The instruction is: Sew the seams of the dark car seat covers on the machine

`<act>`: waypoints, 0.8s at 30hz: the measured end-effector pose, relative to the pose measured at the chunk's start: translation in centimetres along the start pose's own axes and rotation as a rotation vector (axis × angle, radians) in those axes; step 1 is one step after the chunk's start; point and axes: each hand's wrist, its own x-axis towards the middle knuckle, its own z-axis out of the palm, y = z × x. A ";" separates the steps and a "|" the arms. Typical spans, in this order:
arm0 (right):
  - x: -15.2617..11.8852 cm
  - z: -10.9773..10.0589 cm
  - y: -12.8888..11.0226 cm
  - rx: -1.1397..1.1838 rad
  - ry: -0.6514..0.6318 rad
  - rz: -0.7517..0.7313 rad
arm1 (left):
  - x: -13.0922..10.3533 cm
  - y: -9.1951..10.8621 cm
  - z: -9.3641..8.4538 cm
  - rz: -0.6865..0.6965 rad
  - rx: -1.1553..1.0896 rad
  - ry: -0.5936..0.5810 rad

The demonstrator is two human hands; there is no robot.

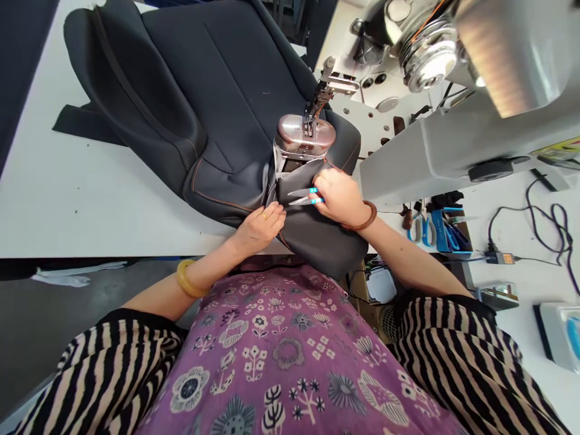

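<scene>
A black seat cover point(231, 72) with orange stitching lies over the work table and around the metal bed of a sewing machine point(301, 134). My left hand point(260, 228) pinches the cover's edge near a seam, fingers pressed together. In my right hand point(339, 194) are thread snips point(304, 196) with blue bands, their blades pointing left and parted. The blade tips lie close to my left fingertips, over the black material. That right hand also rests against the cover, just below the machine bed. Part of the snips is hidden in my palm.
The machine's needle and presser foot point(310, 118) stand above the bed. Its white body point(408, 151) fills the right side. Blue-handled scissors point(422, 229) lie beside a blue box point(451, 229). Black cables point(534, 208) coil farther right. The white table point(40, 205) extends left.
</scene>
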 end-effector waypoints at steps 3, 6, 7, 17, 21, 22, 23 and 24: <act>-1.2 1.9 -1.4 0.070 -0.092 -0.014 | -0.5 0.3 0.6 -0.032 -0.005 -0.035; -0.6 2.4 -1.6 0.254 -0.015 -0.014 | -0.4 0.3 0.7 -0.034 -0.007 -0.059; 0.1 2.4 -1.4 0.303 0.017 -0.020 | -0.4 0.4 0.6 -0.036 -0.017 -0.060; 2.2 0.9 -1.8 0.162 0.011 0.005 | 1.2 1.3 -3.1 -0.514 -0.581 0.171; 0.8 2.1 -3.2 0.295 0.320 0.017 | 3.8 0.4 -4.3 -0.805 -0.914 0.114; 0.7 2.6 -3.5 0.329 0.380 0.013 | 4.4 0.2 -4.4 -0.863 -1.010 0.088; 0.6 3.0 -3.8 0.350 0.414 0.006 | 5.0 0.0 -4.3 -0.913 -1.103 0.070; 0.5 3.4 -4.0 0.354 0.417 0.000 | 5.5 -0.1 -4.2 -0.950 -1.184 0.067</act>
